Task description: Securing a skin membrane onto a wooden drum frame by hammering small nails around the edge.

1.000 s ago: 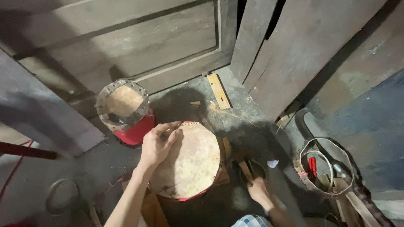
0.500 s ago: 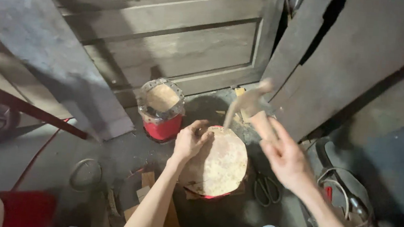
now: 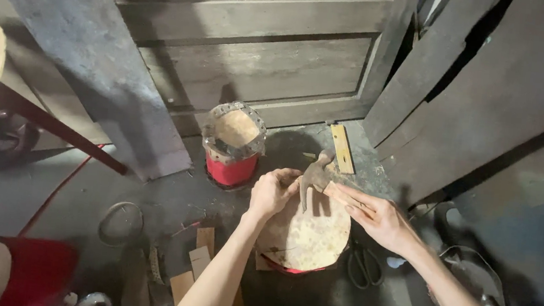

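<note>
Two hands meet over the drum (image 3: 304, 231), which sits on the dusty floor (image 3: 170, 196) right in front of the person, its pale skin facing up and a sliver of red shell showing at the near edge. Left hand (image 3: 272, 192) is curled down on the far-left rim of the skin, fingers bent and pressing there. Right hand (image 3: 378, 218) comes in from the right, fingers closed around the wooden handle of a hammer (image 3: 316, 176), and the dark metal head hangs over the far rim, just beside the left hand's fingertips; whether the head touches the skin, I cannot tell. Beyond the drum stands a second drum (image 3: 233, 146), red-bodied, its skin loose and ragged round the top. A flat yellowish ruler (image 3: 342, 148) lies on the floor to its right, near the leaning wooden boards (image 3: 487, 93). Scissors (image 3: 362, 267) lie just right of the drum, under the right wrist. Small wood scraps (image 3: 196, 258) sit left of the left forearm, with a wire ring (image 3: 120, 223) further left
</note>
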